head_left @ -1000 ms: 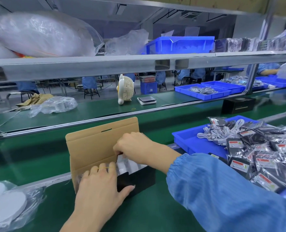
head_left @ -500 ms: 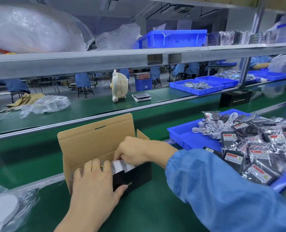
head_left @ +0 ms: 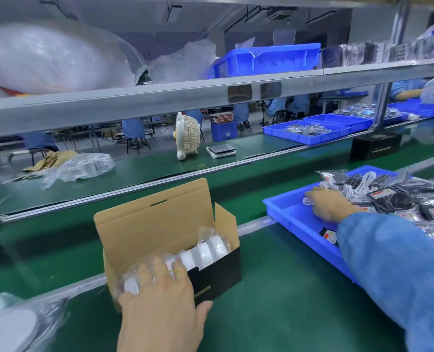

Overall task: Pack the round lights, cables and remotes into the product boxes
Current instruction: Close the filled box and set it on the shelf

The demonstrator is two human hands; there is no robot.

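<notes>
Left hand [head_left: 160, 295] on box [head_left: 211, 278] w/ lights [head_left: 205, 252]; right hand [head_left: 329, 204] in tray [head_left: 287, 212].

A grey metal shelf [head_left: 160, 97] is seen spanning green conveyor belts [head_left: 274, 288]; stools [head_left: 137, 146] stand far behind, beneath a dim ceiling.

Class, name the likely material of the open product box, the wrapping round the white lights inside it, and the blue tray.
Product box: brown corrugated cardboard, matte, black printed outside. Wrapping: thin clear plastic film, crinkled and glossy. Blue tray: probably moulded rigid plastic, smooth with slight sheen.
</notes>
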